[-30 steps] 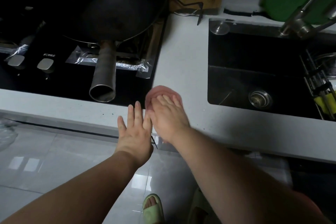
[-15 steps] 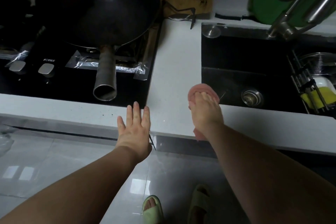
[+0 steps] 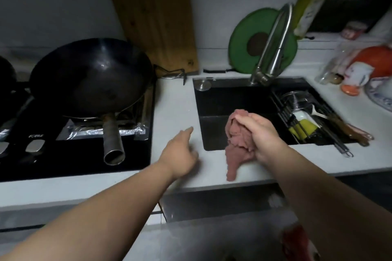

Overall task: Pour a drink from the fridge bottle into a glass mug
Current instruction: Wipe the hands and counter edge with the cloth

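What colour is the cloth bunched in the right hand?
Dusty pink, plain: the cloth in the right hand, head view.

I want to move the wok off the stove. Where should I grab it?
Grip the wok by its tubular metal handle, coming from the counter's front edge: it sticks out toward you, open end forward, clear of the bowl.

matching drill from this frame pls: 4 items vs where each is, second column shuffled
Items:
1. pink cloth
2. wok
3. wooden cutting board
4. yellow sponge

Places:
A. leaning against the back wall
B. in the wire rack at the sink's right side
C. bunched in the right hand, at the sink's front edge
D. on the stove burner

Pairs: 1-C, 2-D, 3-A, 4-B
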